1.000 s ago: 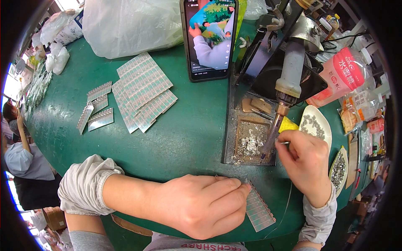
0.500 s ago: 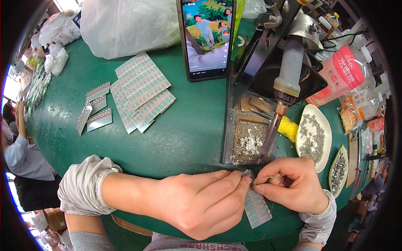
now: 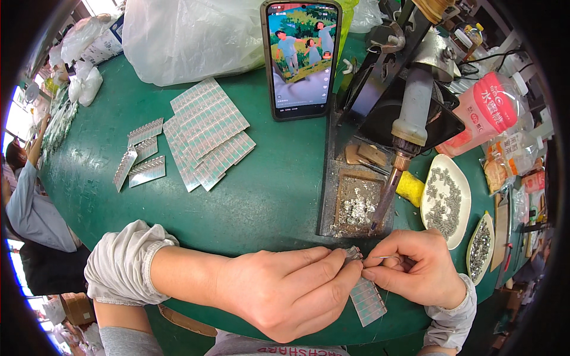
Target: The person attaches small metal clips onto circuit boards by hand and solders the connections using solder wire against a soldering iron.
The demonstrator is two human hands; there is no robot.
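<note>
My left hand (image 3: 291, 288) is closed, its fingertips pinching a small circuit-board panel (image 3: 368, 302) near the table's front edge. The panel is pale green and silver, ruled into small sections, and its upper end is partly behind my fingers. Against that end, my right hand (image 3: 418, 267) holds a thin wire (image 3: 386, 257) between thumb and forefinger, with the other fingers curled in. Just above both hands, a soldering iron (image 3: 409, 118) hangs tip-down in a stand, over a tray (image 3: 359, 199) of silvery solder scraps. What lies between the fingertips is too small to make out.
Stacked board panels (image 3: 211, 130) and several narrow strips (image 3: 145, 172) lie left of centre. A phone (image 3: 303, 59) stands at the back beside a plastic bag (image 3: 190, 41). Dishes of small metal parts (image 3: 445, 202), a yellow sponge (image 3: 409, 188) and a pink-labelled bottle (image 3: 481, 115) are at right.
The whole view has shifted a little, so the table's things sit slightly further right. Both hands keep their grips, almost unmoved. The picture on the phone has changed.
</note>
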